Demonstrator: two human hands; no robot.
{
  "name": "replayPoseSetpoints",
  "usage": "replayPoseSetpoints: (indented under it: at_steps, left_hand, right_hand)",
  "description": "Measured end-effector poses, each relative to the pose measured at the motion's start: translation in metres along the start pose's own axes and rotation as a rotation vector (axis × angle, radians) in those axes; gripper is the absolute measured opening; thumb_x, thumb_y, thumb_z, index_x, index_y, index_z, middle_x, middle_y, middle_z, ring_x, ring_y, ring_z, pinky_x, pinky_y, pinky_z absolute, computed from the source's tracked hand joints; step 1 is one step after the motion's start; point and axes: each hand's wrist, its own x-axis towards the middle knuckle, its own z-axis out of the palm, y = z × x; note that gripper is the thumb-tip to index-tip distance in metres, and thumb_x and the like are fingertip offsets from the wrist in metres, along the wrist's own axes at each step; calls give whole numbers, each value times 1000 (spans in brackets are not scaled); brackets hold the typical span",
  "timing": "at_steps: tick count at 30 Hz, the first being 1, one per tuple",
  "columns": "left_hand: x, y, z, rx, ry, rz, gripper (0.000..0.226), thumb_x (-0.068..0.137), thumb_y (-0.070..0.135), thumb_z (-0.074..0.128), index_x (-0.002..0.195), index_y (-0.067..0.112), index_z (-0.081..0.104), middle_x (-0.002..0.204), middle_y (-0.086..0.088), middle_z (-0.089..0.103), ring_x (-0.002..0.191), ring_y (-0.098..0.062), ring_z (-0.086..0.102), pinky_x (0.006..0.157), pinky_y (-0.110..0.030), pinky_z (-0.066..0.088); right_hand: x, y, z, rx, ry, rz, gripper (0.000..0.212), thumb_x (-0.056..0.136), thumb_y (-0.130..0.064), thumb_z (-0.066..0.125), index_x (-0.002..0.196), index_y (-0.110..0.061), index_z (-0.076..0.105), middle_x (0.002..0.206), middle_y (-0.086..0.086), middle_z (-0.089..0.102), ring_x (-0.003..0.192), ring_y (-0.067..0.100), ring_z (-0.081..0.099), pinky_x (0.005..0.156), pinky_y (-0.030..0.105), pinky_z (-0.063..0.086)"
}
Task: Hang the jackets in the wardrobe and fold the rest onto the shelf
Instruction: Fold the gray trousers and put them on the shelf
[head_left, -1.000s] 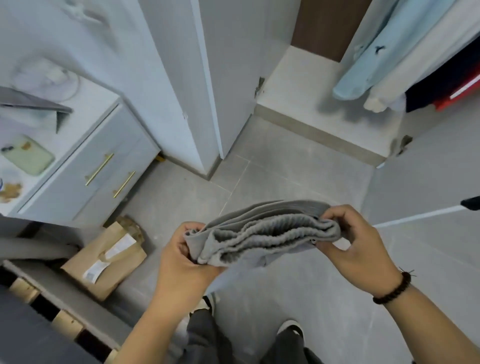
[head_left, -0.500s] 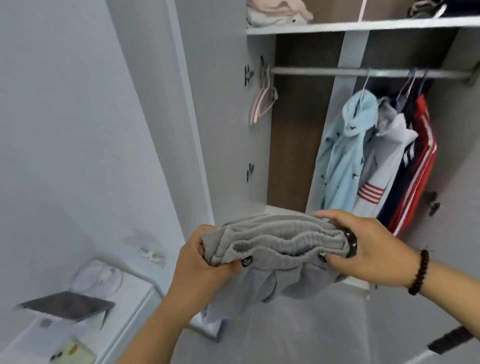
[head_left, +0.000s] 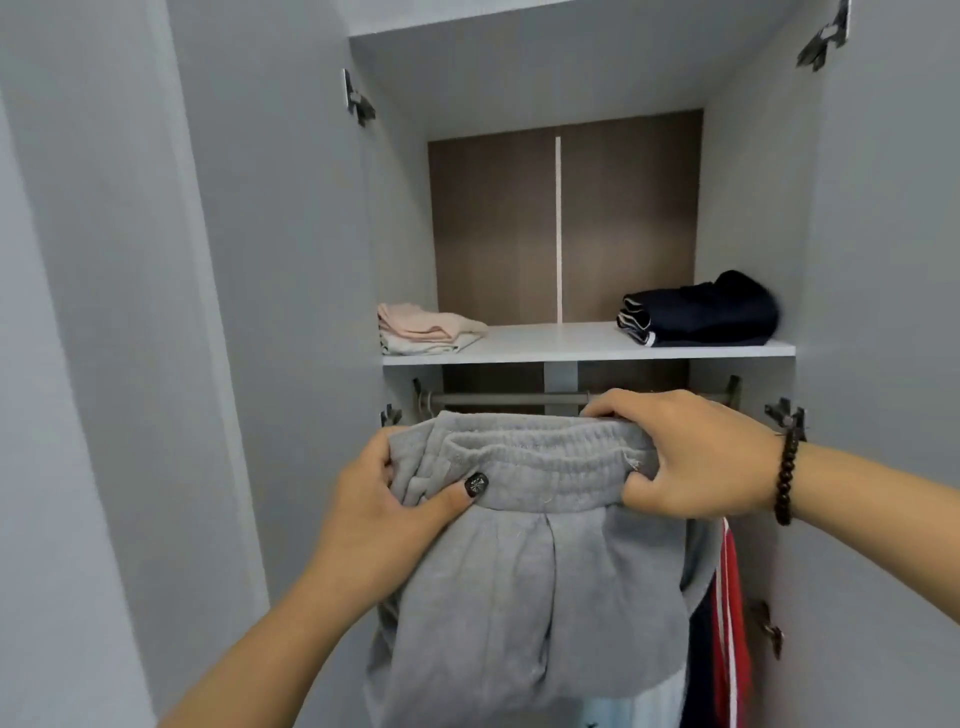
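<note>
Folded grey sweatpants are held up in front of the open wardrobe, just below its white shelf. My left hand grips the left end of the waistband, thumb on top. My right hand grips the right end, a dark bead bracelet on its wrist. The loose lower part of the sweatpants hangs down and hides most of the hanging space. The hanging rail shows just above the waistband.
A folded pink and cream pile lies at the shelf's left end, a folded dark navy garment at its right end. Red and navy jackets hang at the lower right. Both wardrobe doors stand open on either side.
My view has swung up from the floor to the wardrobe shelf. Both hands have raised the grey sweatpants from waist height to just under the shelf.
</note>
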Motion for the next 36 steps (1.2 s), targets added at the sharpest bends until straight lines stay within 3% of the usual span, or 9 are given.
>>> replayPoseSetpoints:
  at_steps: [6,9,12,16,20,22,26,31,36]
  left_hand:
    - [89,19,63,23,9,62,40,67,27,88,97,32,63,87,24,72,79,8,67,63,-10,51]
    - [137,28,85,16,62,43,37,69,27,87,100,27,66,90,14,74,84,1,69,75,-23,54]
    - [181,30,93,-16,77,25,38,67,25,89,100,21,71,91,9,76,86,-9,72,80,-32,58]
    - [249,22,98,25,152,-36,66,57,35,87,113,21,56,106,3,70,95,-19,68,87,-43,55]
    - [327,2,106,69,105,-30,55,76,26,80,119,16,47,110,-1,63,95,-17,63,74,-34,53]
    - [368,-10,109,119,77,-4,54,81,27,76,123,15,45,113,-3,61,99,-19,61,81,-38,53]
    - [443,-41,117,153,12,34,60,83,29,72,131,9,41,122,-7,57,111,-25,57,99,-46,48]
    - [520,-87,143,188,-30,7,59,80,27,71,119,-11,49,118,-31,57,109,-45,57,88,-51,50]
    - [546,-137,183,426,-205,-75,58,92,31,63,135,2,37,127,-12,53,112,-28,54,82,-30,41]
  right_hand:
    - [65,86,-56,115,13,126,43,68,-28,72,108,-29,56,86,-9,66,67,2,62,56,18,51]
    - [96,119,-81,92,76,127,42,71,-31,73,109,-28,57,99,-10,62,83,3,59,64,18,49]
    - [128,147,-97,155,157,129,47,71,-32,73,115,-25,58,108,-7,63,94,10,61,81,32,55]
    - [173,175,-97,236,190,147,49,73,-32,73,118,-23,57,117,-3,61,103,16,60,90,38,54]
    - [223,205,-81,298,281,205,47,72,-32,75,114,-25,57,108,-8,59,94,9,59,79,29,55]
    - [250,222,-71,374,353,259,50,70,-34,78,114,-25,57,104,-12,56,91,7,57,73,24,51]
    - [308,256,-50,405,438,364,58,66,-38,81,117,-24,55,106,-8,55,96,10,57,83,31,52]
    - [375,298,-24,302,472,483,57,69,-36,80,117,-24,53,106,-3,57,94,14,58,87,33,50]
    - [400,333,20,194,514,601,46,80,-32,73,120,-18,54,117,2,53,99,19,55,86,28,42]
